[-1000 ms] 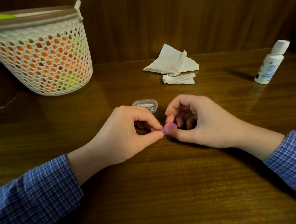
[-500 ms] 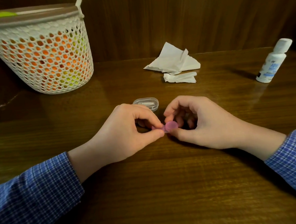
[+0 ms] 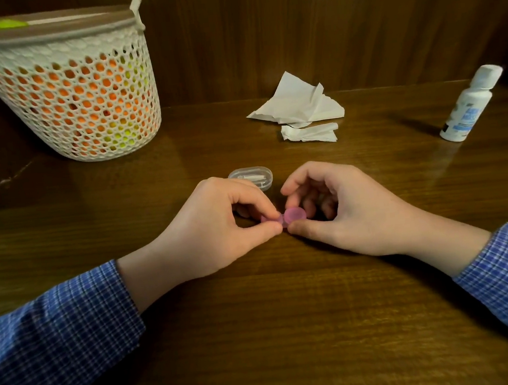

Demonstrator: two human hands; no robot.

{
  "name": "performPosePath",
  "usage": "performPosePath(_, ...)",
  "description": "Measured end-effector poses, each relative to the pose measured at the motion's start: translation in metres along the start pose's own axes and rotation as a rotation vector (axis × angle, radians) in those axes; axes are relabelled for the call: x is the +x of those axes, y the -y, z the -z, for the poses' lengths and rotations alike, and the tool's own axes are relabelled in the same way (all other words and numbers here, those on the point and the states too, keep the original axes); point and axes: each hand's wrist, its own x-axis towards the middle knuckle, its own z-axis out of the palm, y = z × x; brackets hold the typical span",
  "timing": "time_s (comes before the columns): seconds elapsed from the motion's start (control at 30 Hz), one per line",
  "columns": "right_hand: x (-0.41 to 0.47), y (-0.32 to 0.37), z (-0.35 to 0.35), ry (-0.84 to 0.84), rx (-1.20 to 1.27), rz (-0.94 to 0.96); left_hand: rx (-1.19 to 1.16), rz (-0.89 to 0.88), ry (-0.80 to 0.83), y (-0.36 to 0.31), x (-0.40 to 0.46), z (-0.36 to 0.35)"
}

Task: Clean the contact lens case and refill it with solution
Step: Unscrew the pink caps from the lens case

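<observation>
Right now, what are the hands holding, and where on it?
Both hold the pink contact lens case: the left hand pinches its left end between thumb and forefinger, and the right hand pinches the right cap.

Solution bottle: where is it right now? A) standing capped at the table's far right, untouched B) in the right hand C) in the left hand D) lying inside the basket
A: the bottle stands with its cap on at the far right of the table, while the left hand and right hand both pinch the pink case.
</observation>
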Motion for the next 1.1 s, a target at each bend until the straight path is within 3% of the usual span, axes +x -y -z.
performPosePath(0.6, -0.001, 0.0, 0.004, 0.035, 0.059, -0.007, -0.006, 0.021, 0.011, -0.001, -0.001, 0.001)
performPosePath(0.9, 0.004, -0.007, 0.022, -0.07, 0.566, -0.155, -0.018, 0.043, 0.006, -0.002, -0.001, 0.001)
performPosePath(1.1, 0.006, -0.014, 0.035, -0.216, 0.164, -0.213, -0.021, 0.037, 0.0, -0.003, -0.002, 0.0)
